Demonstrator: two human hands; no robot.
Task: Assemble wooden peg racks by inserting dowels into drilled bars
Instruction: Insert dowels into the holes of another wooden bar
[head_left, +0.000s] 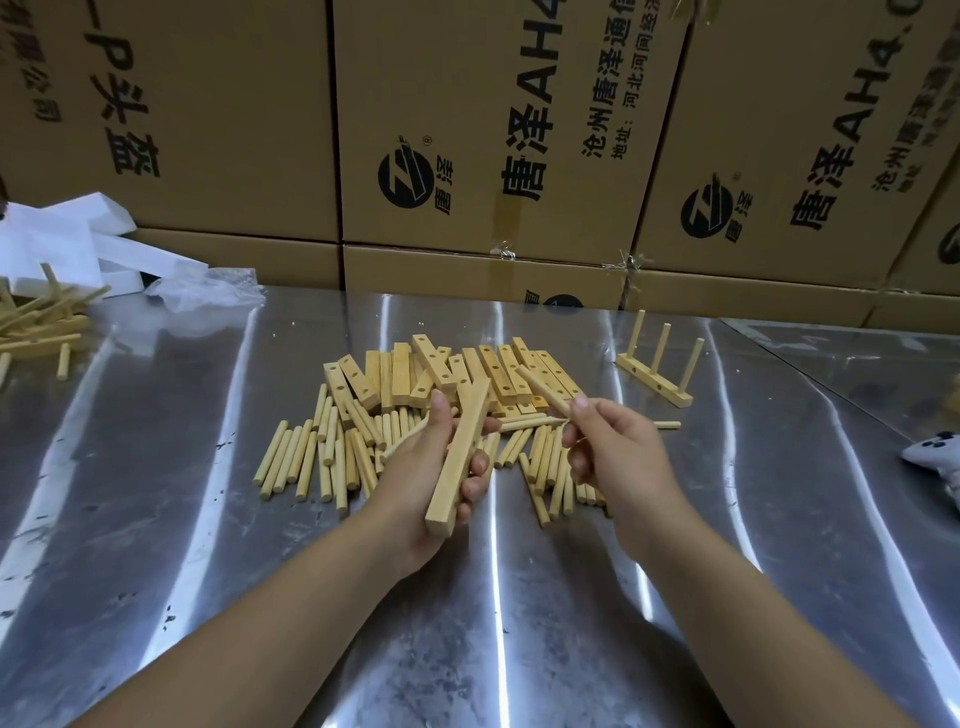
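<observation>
My left hand (436, 467) grips a pale wooden bar (460, 457) held lengthwise above the table, its near end pointing toward me. My right hand (615, 452) pinches a dowel (543, 387) that slants up and to the left, a little apart from the bar. Behind both hands lies a heap of drilled bars (457, 374), with loose dowels (322, 452) spread in front of it. A finished rack (655, 370) with three upright pegs stands at the back right.
The table (156, 467) is shiny metal sheet. More wooden pieces (36, 322) and white foam (78, 239) with plastic wrap sit at the far left. Cardboard boxes (467, 130) wall the back. A grey object (935, 457) lies at the right edge.
</observation>
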